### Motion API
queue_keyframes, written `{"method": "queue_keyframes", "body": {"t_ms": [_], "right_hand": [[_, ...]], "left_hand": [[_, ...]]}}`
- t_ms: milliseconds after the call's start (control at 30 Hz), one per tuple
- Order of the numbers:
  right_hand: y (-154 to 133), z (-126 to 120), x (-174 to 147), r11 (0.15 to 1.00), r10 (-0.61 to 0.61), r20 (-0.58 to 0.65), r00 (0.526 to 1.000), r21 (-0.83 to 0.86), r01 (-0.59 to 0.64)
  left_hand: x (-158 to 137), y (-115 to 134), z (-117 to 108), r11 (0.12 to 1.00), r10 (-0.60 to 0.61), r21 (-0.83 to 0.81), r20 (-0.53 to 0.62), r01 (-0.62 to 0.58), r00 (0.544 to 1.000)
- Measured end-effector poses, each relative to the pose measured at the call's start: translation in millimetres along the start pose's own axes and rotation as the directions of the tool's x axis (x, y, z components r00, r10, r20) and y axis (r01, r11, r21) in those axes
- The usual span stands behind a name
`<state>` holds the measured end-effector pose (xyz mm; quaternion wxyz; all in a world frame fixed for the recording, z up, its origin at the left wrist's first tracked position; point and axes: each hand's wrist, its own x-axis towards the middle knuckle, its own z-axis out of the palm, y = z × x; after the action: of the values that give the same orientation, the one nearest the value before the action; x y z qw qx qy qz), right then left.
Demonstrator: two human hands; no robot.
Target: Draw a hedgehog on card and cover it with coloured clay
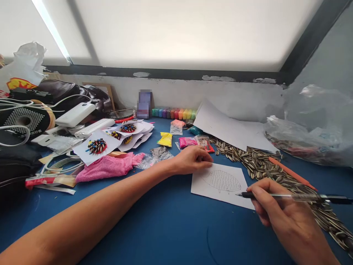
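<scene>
A white sheet of paper (198, 186) lies on the blue tabletop, bearing a pen drawing of an oval animal (223, 180) with short legs and many small marks inside its outline. My left hand (193, 160) is curled on the sheet's far left corner, its fingertips holding the paper down. In my right hand (284, 213) a clear-barrelled pen (289, 197) is gripped between thumb and fingers. The pen's tip is over the sheet's right part, close to the animal's lower edge; whether it touches the paper I cannot tell.
Sunflower seeds (256, 165) spread along the right, with an orange pen (292, 173) on them. Behind lie blank sheets (226, 125), a yellow clay packet (165, 139) and a row of coloured clay (173, 113). Seed-decorated cards (96, 147) and a pink cloth (106, 166) are left.
</scene>
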<state>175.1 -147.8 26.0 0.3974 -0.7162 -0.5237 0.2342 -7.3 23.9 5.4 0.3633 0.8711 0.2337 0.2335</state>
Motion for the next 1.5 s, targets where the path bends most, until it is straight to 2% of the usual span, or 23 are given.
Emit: {"method": "queue_keyframes", "body": {"t_ms": [67, 167, 367, 600, 733, 800, 1000, 1167, 1500], "right_hand": [[3, 0, 2, 1.000, -0.007, 0.043, 0.999, 0.001, 0.007], [7, 1, 5, 0.999, -0.044, 0.105, 0.994, -0.006, 0.045], [4, 4, 7, 0.995, -0.096, 0.008, 0.995, -0.017, 0.096], [-6, 6, 8, 0.997, -0.073, 0.026, 0.997, 0.019, 0.073], [-21, 19, 12, 0.996, -0.087, 0.077, 0.993, 0.027, 0.085], [-25, 27, 15, 0.989, -0.147, 0.076, 0.986, -0.009, 0.148], [-20, 48, 27, 0.968, -0.239, 0.037, 0.970, -0.070, 0.242], [-14, 51, 27, 0.962, -0.258, 0.037, 0.965, -0.078, 0.260], [-13, 51, 28, 0.964, -0.246, 0.091, 0.965, -0.085, 0.254]], "left_hand": [[-1, 5, -1, 0.994, 0.017, 0.103, 0.050, -0.022, 0.999], [-1, 11, -3, 0.991, -0.027, 0.135, 0.080, 0.016, 0.996], [0, 12, -2, 0.990, -0.088, 0.122, 0.116, 0.073, 0.989], [-1, 8, 0, 0.985, 0.016, 0.171, 0.064, -0.027, 0.998], [-1, 2, -9, 0.995, 0.009, 0.091, 0.180, -0.026, 0.984], [0, 0, -15, 0.998, 0.006, 0.064, 0.239, -0.022, 0.971], [-1, 4, -28, 0.992, 0.006, 0.111, 0.391, -0.054, 0.920], [-1, 7, -28, 0.989, -0.015, 0.138, 0.421, -0.047, 0.907], [-2, 3, -26, 0.992, 0.013, 0.111, 0.407, -0.063, 0.913]]}}
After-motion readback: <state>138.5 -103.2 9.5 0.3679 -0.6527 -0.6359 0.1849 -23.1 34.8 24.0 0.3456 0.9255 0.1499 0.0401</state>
